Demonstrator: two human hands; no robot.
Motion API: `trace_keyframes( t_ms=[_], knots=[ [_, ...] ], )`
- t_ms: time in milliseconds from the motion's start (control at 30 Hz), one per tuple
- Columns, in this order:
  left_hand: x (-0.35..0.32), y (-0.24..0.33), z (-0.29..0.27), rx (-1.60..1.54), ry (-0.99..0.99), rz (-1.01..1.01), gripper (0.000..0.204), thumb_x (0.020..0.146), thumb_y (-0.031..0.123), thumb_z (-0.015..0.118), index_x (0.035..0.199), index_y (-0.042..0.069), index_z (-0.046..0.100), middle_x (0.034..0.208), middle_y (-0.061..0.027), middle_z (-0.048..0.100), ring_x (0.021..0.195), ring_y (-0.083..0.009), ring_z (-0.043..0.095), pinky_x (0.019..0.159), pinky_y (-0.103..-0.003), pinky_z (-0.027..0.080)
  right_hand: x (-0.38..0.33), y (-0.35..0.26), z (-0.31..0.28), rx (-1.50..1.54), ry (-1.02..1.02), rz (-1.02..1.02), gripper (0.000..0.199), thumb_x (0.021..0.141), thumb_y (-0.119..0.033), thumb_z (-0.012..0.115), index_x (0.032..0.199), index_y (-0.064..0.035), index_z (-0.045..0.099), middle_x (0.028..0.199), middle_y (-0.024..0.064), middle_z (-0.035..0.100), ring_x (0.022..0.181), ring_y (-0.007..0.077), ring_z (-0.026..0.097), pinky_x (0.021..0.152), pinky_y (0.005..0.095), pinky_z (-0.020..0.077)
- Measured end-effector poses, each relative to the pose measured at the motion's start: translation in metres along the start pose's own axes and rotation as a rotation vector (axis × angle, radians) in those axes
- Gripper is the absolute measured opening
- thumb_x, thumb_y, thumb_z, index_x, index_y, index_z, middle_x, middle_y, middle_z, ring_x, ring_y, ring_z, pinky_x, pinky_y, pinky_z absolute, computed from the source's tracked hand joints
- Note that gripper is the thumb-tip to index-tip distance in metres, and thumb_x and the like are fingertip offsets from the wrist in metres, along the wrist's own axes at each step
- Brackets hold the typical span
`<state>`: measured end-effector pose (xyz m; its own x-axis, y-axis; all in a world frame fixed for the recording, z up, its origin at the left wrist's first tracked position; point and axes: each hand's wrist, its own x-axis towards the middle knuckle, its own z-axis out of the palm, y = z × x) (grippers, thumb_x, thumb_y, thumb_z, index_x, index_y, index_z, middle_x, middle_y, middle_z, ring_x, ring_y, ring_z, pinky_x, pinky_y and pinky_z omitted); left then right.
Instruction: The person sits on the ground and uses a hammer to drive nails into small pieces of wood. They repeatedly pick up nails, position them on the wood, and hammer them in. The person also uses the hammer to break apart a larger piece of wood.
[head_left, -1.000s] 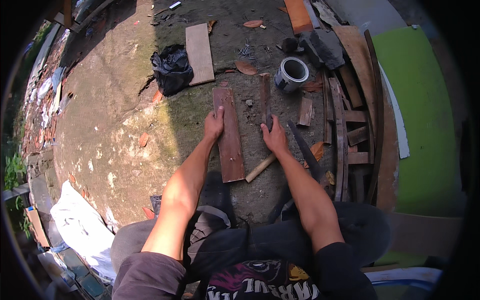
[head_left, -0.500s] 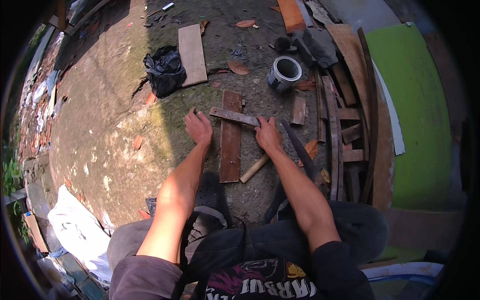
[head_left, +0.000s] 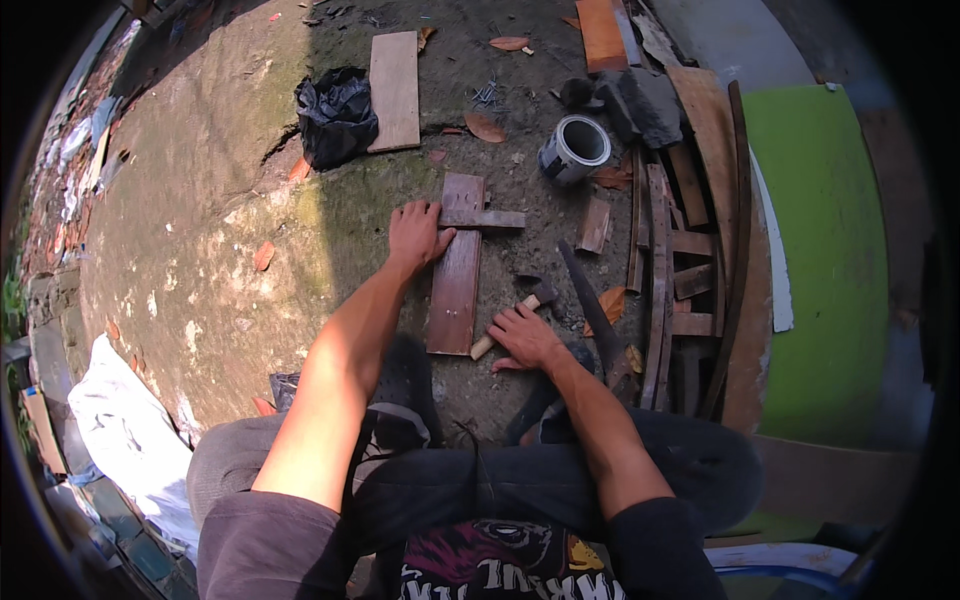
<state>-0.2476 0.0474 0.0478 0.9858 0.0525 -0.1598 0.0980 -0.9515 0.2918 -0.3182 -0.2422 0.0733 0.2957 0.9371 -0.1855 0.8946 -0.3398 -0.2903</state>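
A reddish-brown board (head_left: 455,295) lies lengthwise on the ground in front of me. A shorter wooden strip (head_left: 497,219) rests across it near the far end, sticking out to the right. My left hand (head_left: 415,235) is closed on the strip's left end, thumb on the near side, against the board's edge. Lower right, my right hand (head_left: 525,335) has its fingers over the wooden handle of a hammer (head_left: 484,346), with the thumb held apart. The hammer's dark head shows beyond the fingers. Right of it lies a dark saw blade (head_left: 585,295).
An open paint can (head_left: 574,150) stands far right, near a small wood block (head_left: 594,224) and a pile of planks (head_left: 658,290). Nails (head_left: 486,94) lie scattered beyond. A black plastic bag (head_left: 336,117) sits beside a pale board (head_left: 395,92).
My right hand has let go of the strip and moved down onto the hammer handle. My left hand has moved right onto the strip, which now lies straighter and further right across the board.
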Motion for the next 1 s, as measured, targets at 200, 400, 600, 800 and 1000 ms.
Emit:
trace_keyframes(
  t_ms=[200, 400, 600, 800, 1000],
  knots=[
    [-0.002, 0.002, 0.011, -0.018, 0.039, 0.004, 0.052, 0.087, 0.044, 0.069, 0.121, 0.006, 0.06, 0.115, -0.0143, 0.065, 0.112, -0.0332, 0.058, 0.093, -0.045, 0.048, 0.006, 0.007, 0.023, -0.163, -0.063, 0.063, 0.016, 0.092, -0.021, 0.054, 0.104, -0.0127, 0.061, 0.107, 0.0068, 0.059, 0.11, 0.0239, 0.056, 0.108, 0.0449, 0.0369],
    [-0.002, 0.014, 0.0, -0.252, 0.01, -0.097, 0.057, 0.088, 0.048, 0.067, 0.117, 0.0, 0.061, 0.108, -0.0223, 0.067, 0.104, -0.0403, 0.063, 0.091, -0.05, 0.05, -0.018, 0.023, 0.02, -0.15, 0.189, -0.041, 0.03, 0.09, -0.023, 0.06, 0.117, -0.0101, 0.059, 0.112, 0.0097, 0.058, 0.111, 0.0272, 0.055, 0.109, 0.0428, 0.0364],
    [0.016, 0.029, -0.011, -0.335, -0.024, -0.22, 0.059, 0.085, 0.05, 0.071, 0.109, -0.003, 0.065, 0.104, -0.0264, 0.069, 0.099, -0.0434, 0.067, 0.088, -0.051, 0.052, -0.015, 0.035, -0.03, 0.023, -0.069, 0.056, 0.048, 0.076, -0.026, 0.075, 0.117, -0.0087, 0.055, 0.111, 0.0097, 0.058, 0.109, 0.0293, 0.057, 0.1, 0.0414, 0.0428],
    [0.023, 0.043, 0.0, -0.475, -0.014, -0.346, 0.057, 0.082, 0.046, 0.074, 0.113, -0.001, 0.064, 0.111, -0.027, 0.068, 0.103, -0.0433, 0.066, 0.089, -0.05, 0.052, -0.029, 0.038, -0.061, 0.023, -0.208, 0.039, 0.043, 0.069, -0.018, 0.077, 0.106, -0.0124, 0.056, 0.107, 0.0053, 0.058, 0.109, 0.0258, 0.058, 0.097, 0.0403, 0.0465],
    [0.01, 0.041, 0.011, -0.291, -0.099, -0.27, 0.056, 0.086, 0.038, 0.073, 0.126, 0.002, 0.057, 0.119, -0.024, 0.062, 0.111, -0.0413, 0.062, 0.093, -0.049, 0.052, -0.064, 0.052, -0.073, 0.024, -0.295, -0.074, 0.044, 0.064, -0.013, 0.079, 0.102, -0.0127, 0.058, 0.106, 0.0037, 0.058, 0.111, 0.0251, 0.058, 0.098, 0.0396, 0.0463]
  ],
)
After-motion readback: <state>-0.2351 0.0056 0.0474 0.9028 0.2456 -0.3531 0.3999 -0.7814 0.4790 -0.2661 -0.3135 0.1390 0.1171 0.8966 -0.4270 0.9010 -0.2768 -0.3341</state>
